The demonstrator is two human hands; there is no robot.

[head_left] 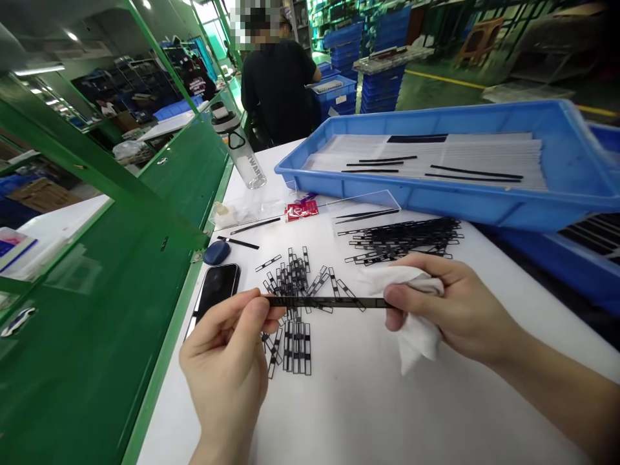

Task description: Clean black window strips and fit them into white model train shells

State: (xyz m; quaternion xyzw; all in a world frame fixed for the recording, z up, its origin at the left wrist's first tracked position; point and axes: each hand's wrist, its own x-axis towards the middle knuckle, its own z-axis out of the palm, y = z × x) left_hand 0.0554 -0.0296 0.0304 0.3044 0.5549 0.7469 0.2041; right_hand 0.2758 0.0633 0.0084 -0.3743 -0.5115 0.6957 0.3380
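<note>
A thin dark strip is stretched level between my two hands above the white table. My left hand pinches its left end between thumb and fingers. My right hand grips the right end and also holds a crumpled white cloth, which hangs below the fingers. Beneath the strip lies a loose heap of small black frame pieces with clear-looking windows. Several similar pieces lie side by side just nearer to me. Beyond my right hand is a pile of longer black frame strips.
A large blue tray with white ribbed layers and black strips stands at the back right. A water bottle, a red packet, a phone and a dark blue round object line the left side, beside a green partition. A person sits beyond.
</note>
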